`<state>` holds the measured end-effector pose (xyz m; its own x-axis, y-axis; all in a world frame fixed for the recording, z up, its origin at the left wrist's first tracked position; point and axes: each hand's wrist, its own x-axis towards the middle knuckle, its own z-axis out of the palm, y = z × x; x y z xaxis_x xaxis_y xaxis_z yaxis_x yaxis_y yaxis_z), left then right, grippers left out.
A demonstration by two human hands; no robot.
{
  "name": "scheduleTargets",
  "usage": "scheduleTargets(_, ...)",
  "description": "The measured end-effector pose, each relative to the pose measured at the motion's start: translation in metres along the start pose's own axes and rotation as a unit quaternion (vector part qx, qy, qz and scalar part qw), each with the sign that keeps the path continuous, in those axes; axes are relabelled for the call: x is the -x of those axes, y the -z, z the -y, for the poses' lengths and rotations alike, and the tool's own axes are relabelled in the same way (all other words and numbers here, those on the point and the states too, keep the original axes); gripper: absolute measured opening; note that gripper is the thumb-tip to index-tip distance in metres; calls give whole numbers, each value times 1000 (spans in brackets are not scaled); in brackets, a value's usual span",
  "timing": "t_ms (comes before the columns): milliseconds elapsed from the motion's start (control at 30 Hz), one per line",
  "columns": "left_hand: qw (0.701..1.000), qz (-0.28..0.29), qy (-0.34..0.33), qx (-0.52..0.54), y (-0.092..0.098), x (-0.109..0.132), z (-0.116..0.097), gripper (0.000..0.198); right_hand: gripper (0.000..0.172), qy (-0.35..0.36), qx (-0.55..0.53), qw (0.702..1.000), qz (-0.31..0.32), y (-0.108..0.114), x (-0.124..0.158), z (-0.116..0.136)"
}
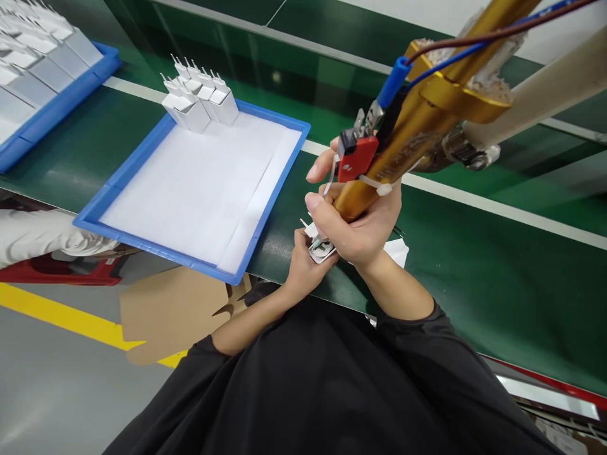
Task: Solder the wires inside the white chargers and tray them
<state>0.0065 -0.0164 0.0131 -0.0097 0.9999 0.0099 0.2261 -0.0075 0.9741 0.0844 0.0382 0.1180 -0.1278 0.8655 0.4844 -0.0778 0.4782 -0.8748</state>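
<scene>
My right hand (360, 230) is wrapped around a gold metal dispensing gun (403, 148) that slants down from the upper right. A red and black microswitch (356, 155) with a lever is strapped to the gun, its lever close to my raised index finger. Below, my left hand (306, 268) grips a small white plug charger housing (321, 251), its open end facing up. The gun's narrow tip is at that opening; whether it touches the inside is unclear. White pieces (397, 251) lie behind my right wrist, partly hidden.
On the green bench (497, 272) to the left sits a blue tray (190, 268) with white lining and several upright white chargers (202, 101). Another blue tray (61, 98) holds more. Brown and blue wires (478, 43) run off the gun. A cardboard box (175, 309) and a person's sleeve (42, 237) are at lower left.
</scene>
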Motion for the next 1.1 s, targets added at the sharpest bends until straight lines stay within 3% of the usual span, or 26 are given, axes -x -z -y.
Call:
scheduleTargets(100, 1000, -10, -15, 3, 0, 0, 1, 47, 34, 31, 4, 996, -78, -2, 0, 0)
scheduleTargets(367, 1000, 13, -12, -25, 3, -2, -5, 45, 42, 59, 18, 997, -50, -2, -2, 6)
scheduleTargets(567, 982, 63, -9, -178, 31, -13, -3, 35, 41, 93, -43, 993, -53, 0, -10, -2)
scheduleTargets(700, 959, 97, -8, -265, 51, -20, -2, 37, 37, 73, -98, 989, -85, 5, -17, -8)
scheduleTargets(833, 971, 143, 41, -188, 54, -29, -6, 62, 37, 39, -25, 992, -116, 12, -23, -15)
scheduleTargets(900, 979, 142, 58, -133, 50, -34, -7, 61, 40, 35, 12, 992, -118, 15, -25, -20)
scheduleTargets(1000, 989, 110, 47, -89, 41, -38, -6, 51, 42, 43, 36, 991, -119, 17, -28, -24)
scheduleTargets(1100, 992, 57, -4, -109, 34, -38, -2, 47, 42, 42, 58, 991, -117, 18, -29, -25)
